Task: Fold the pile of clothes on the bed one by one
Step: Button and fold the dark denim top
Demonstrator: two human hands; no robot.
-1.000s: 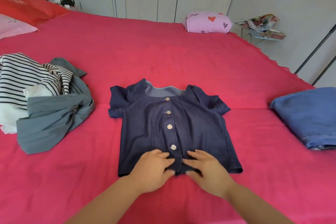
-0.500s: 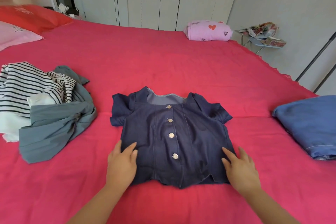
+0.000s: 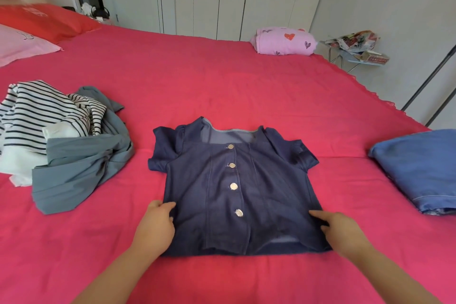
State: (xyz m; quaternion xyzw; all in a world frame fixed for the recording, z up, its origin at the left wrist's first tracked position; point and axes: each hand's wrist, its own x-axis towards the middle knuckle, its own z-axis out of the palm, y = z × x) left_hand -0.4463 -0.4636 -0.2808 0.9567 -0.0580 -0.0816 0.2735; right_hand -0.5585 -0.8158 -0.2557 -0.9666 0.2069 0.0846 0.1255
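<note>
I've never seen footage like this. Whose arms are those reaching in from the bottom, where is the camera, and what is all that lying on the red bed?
No machine here: those are a person's two bare arms, filmed by one wide-angle camera worn on the head, looking forward and down. On the bed lies a navy top, buttons up, spread flat. The left hand pinches its left edge, thumb on top; the right hand lays straight fingers on its right edge. To the left sits an unfolded heap: a striped garment and a grey-blue garment. To the right is a folded blue garment. At the far edge lies a pink bundle with hearts.
</note>
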